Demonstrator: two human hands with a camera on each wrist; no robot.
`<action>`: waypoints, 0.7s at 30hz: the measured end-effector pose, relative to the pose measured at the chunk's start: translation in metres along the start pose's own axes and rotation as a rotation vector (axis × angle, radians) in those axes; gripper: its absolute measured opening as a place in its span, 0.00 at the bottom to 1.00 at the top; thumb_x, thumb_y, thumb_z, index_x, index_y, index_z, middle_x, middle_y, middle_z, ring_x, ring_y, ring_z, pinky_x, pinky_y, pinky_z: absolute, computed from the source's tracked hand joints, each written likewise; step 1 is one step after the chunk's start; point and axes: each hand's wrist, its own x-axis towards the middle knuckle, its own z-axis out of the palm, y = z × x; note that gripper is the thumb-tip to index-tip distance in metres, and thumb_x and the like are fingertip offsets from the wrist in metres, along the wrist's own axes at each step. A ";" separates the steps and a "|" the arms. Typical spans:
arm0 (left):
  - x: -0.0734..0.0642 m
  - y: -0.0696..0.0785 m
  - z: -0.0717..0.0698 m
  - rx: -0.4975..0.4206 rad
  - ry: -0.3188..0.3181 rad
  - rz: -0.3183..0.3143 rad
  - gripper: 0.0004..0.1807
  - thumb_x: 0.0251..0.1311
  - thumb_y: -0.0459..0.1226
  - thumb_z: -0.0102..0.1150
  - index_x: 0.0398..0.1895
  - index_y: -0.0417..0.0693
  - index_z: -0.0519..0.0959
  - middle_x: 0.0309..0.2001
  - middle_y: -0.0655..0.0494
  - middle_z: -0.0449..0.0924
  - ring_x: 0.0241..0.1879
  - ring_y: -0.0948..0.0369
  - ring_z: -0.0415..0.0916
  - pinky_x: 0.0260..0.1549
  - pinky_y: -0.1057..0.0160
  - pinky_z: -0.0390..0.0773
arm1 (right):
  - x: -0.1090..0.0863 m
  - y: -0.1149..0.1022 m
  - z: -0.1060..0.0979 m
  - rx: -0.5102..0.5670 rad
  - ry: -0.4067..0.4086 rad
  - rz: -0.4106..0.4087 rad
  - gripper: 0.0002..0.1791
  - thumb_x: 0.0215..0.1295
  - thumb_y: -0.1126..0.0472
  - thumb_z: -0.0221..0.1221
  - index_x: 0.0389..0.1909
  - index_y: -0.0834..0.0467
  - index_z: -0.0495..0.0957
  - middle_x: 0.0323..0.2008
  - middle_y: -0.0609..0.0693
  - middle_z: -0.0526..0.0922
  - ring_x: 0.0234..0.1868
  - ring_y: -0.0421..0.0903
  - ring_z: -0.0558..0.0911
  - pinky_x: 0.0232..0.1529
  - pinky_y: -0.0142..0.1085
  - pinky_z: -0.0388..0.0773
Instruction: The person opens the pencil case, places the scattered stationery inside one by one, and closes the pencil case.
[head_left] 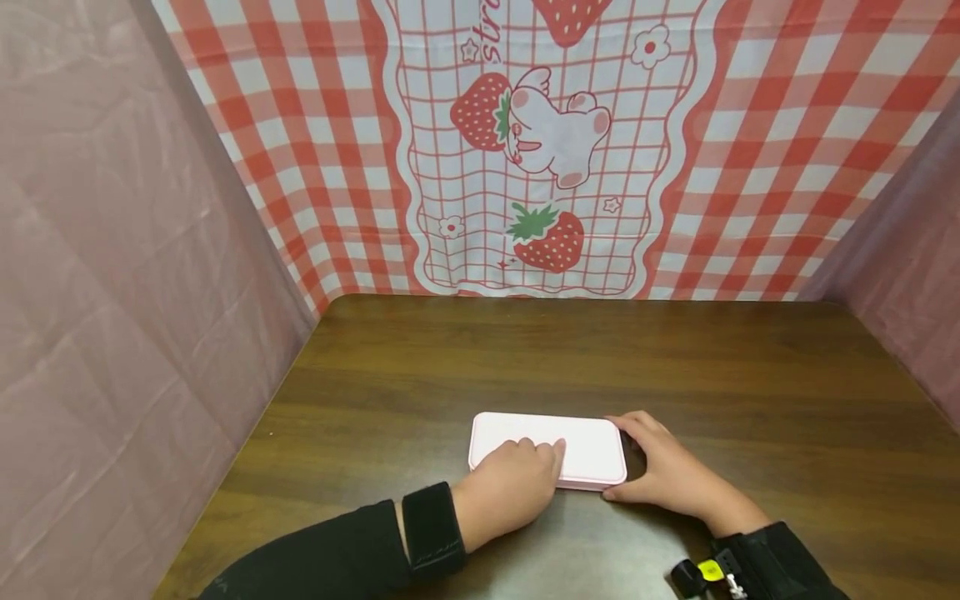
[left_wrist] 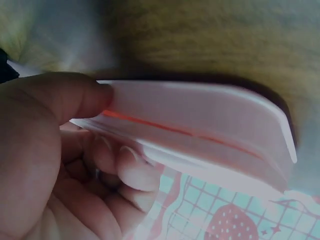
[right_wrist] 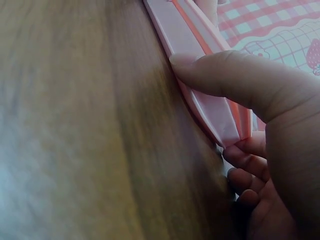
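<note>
A flat white-and-pink rectangular case point(head_left: 594, 454) with rounded corners lies on the brown table point(head_left: 555, 358). My left hand point(head_left: 517, 482) is over its front left half, fingers bent on the lid. In the left wrist view, the left thumb point(left_wrist: 85, 97) presses the case's side point(left_wrist: 200, 112) by an orange-red seam, with the other fingers curled above. My right hand point(head_left: 671, 475) grips the right end, thumb at the near corner and fingers at the far one. In the right wrist view, the right thumb point(right_wrist: 215, 72) lies against the pink side point(right_wrist: 175, 30), and fingertips touch the end.
Behind the table hangs a red-and-white checked cloth point(head_left: 352, 167) with strawberry prints. Pink curtains point(head_left: 135, 292) close in the left and right sides. A small black device with a yellow tag point(head_left: 709, 571) sits by the right wrist.
</note>
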 end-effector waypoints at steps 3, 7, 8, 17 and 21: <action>0.000 0.000 -0.001 -0.007 -0.015 0.004 0.24 0.80 0.41 0.45 0.75 0.46 0.70 0.45 0.57 0.81 0.36 0.62 0.79 0.32 0.64 0.81 | 0.000 0.000 0.000 -0.005 -0.001 0.004 0.55 0.43 0.40 0.81 0.69 0.63 0.71 0.58 0.54 0.74 0.59 0.57 0.73 0.55 0.58 0.72; 0.001 -0.001 -0.001 -0.020 -0.028 0.006 0.24 0.80 0.41 0.45 0.75 0.47 0.70 0.45 0.58 0.81 0.36 0.63 0.78 0.32 0.64 0.81 | 0.002 0.000 0.001 -0.012 -0.010 0.010 0.55 0.44 0.40 0.81 0.70 0.63 0.70 0.58 0.54 0.73 0.59 0.57 0.73 0.55 0.58 0.73; 0.000 -0.001 -0.001 -0.021 -0.029 0.006 0.24 0.80 0.41 0.45 0.75 0.47 0.70 0.45 0.58 0.80 0.36 0.63 0.78 0.33 0.64 0.81 | 0.002 0.000 0.001 -0.012 -0.013 0.013 0.55 0.44 0.40 0.81 0.70 0.63 0.70 0.59 0.54 0.73 0.59 0.57 0.73 0.55 0.58 0.73; -0.003 -0.007 0.008 -0.228 -0.010 -0.048 0.26 0.77 0.45 0.50 0.74 0.48 0.70 0.53 0.57 0.80 0.46 0.60 0.79 0.41 0.60 0.80 | 0.002 -0.001 0.003 -0.018 -0.008 0.013 0.57 0.43 0.40 0.81 0.70 0.64 0.69 0.58 0.56 0.73 0.59 0.57 0.73 0.55 0.58 0.72; -0.009 -0.017 0.008 -0.375 0.053 -0.137 0.20 0.71 0.46 0.58 0.61 0.49 0.78 0.45 0.57 0.81 0.42 0.60 0.80 0.36 0.59 0.79 | 0.002 -0.003 0.002 -0.018 0.002 0.008 0.57 0.44 0.39 0.80 0.70 0.66 0.69 0.58 0.57 0.73 0.58 0.57 0.74 0.56 0.59 0.72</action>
